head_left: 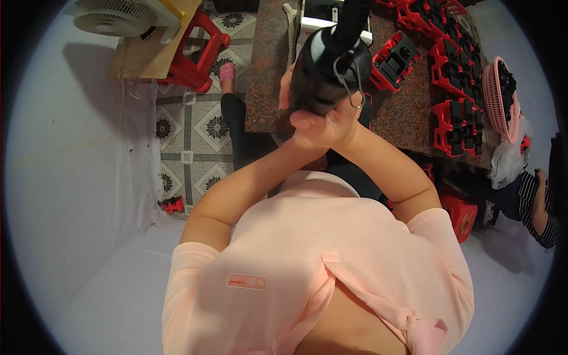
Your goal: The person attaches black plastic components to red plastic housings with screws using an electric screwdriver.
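A black, cylindrical electric screwdriver [322, 71] hangs upright on a thick black cord, with a bent metal wire loop at its side. It fills the space in front of both hands at the table's near edge. My right hand [338, 125] is wrapped round its lower body, the thumb lying across the near side. Behind the tool, my left hand [286, 89] shows only a strip at its left; the fingers are mostly hidden. To the right of the tool, a red plastic housing with a black insert [396, 61] lies on the speckled stone table [266, 89].
Rows of red and black housings [452, 68] line the table's right side. Beyond stands a pink basket [496, 103] of black parts beside a clear plastic bag [510, 160]. At left are a white fan [115, 16] and red stool [198, 50]. Another person's arm [537, 204] shows far right.
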The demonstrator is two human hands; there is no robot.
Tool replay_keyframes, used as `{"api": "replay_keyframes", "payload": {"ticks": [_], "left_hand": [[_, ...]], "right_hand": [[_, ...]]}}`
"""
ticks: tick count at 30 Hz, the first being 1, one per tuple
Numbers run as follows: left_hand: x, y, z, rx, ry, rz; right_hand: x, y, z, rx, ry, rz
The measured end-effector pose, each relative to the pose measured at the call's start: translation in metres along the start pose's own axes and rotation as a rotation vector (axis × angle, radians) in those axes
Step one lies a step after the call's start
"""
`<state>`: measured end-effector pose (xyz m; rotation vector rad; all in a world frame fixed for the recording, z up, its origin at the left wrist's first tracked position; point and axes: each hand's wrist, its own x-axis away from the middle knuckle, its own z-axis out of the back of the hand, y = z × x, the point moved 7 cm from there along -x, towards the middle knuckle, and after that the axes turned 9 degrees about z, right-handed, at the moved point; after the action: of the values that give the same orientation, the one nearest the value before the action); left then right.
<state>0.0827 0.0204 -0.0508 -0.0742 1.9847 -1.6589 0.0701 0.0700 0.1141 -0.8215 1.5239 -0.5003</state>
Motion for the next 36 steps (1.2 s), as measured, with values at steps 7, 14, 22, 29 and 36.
{"api": "replay_keyframes", "payload": {"ticks": [7, 14, 22, 29, 36], "left_hand": [[-0.013, -0.067, -0.030, 1.727, -0.211, 0.407], [0.001, -0.089, -0.042, 1.802, -0.247, 0.451], [0.013, -0.095, -0.062, 1.736, -0.325, 0.481], [0.021, -0.093, -0.070, 1.709, -0.334, 0.486], [0.023, -0.093, -0.070, 1.728, -0.312, 0.483]], "right_hand": [[-0.050, -0.017, 0.055, -0.036, 0.117, 0.148], [-0.055, -0.005, 0.097, 0.134, 0.174, 0.365], [-0.049, 0.018, 0.093, 0.280, 0.178, 0.223], [-0.068, -0.019, 0.100, -0.019, 0.040, 0.555], [-0.034, -0.033, 0.097, 0.173, 0.184, 0.252]]}}
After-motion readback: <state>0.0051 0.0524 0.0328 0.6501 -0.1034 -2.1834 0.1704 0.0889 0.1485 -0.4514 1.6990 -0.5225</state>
